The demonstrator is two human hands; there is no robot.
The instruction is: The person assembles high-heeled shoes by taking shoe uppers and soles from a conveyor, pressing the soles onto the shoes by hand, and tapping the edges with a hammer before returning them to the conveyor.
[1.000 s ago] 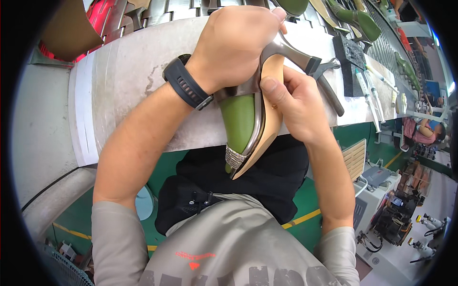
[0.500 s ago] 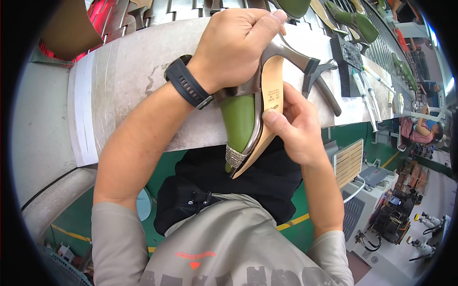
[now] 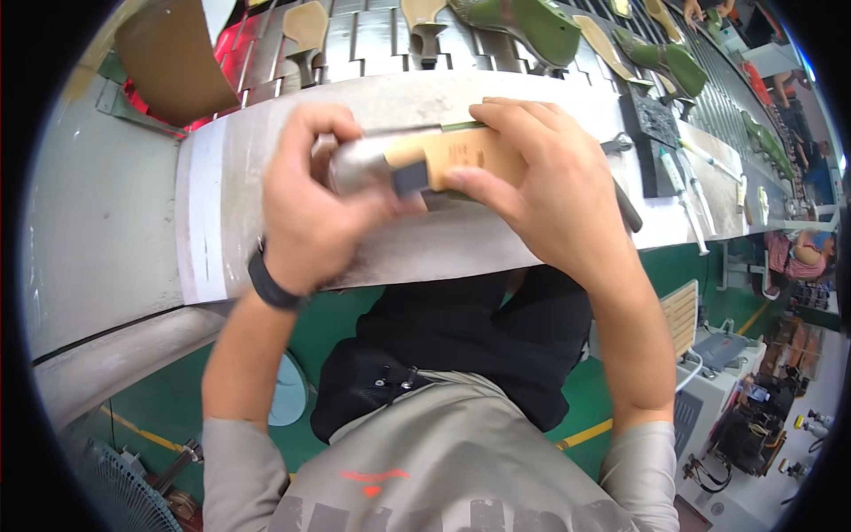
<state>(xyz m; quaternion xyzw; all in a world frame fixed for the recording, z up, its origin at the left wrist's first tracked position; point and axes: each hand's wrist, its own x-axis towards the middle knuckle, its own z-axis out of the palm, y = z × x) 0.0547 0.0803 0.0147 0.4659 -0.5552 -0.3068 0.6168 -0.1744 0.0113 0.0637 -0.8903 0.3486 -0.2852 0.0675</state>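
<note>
A high-heeled sandal (image 3: 474,155) with a tan sole lies sideways between my two hands, above the pale worktop, with its sole turned toward me. My left hand (image 3: 310,208), with a dark watch on the wrist, is wrapped round the heel end. Its fingers are a little blurred. The heel's dark tip (image 3: 409,178) sticks out beside them. My right hand (image 3: 563,173) grips the front half, thumb on the tan sole and fingers over the far side. Only a thin strip of the green last inside the sandal shows along the upper edge.
A hammer (image 3: 628,211) lies right of my right hand, partly hidden. Beyond it are a black block (image 3: 651,146) and several syringes (image 3: 681,191). Heeled soles (image 3: 306,31) and green lasts (image 3: 527,27) sit on the metal conveyor (image 3: 355,49) behind. A person (image 3: 798,253) is far right.
The sandal has turned from toe-toward-me to lying sideways, sole facing me. My left hand has moved left and down with the heel; my right hand has moved up onto the front part.
</note>
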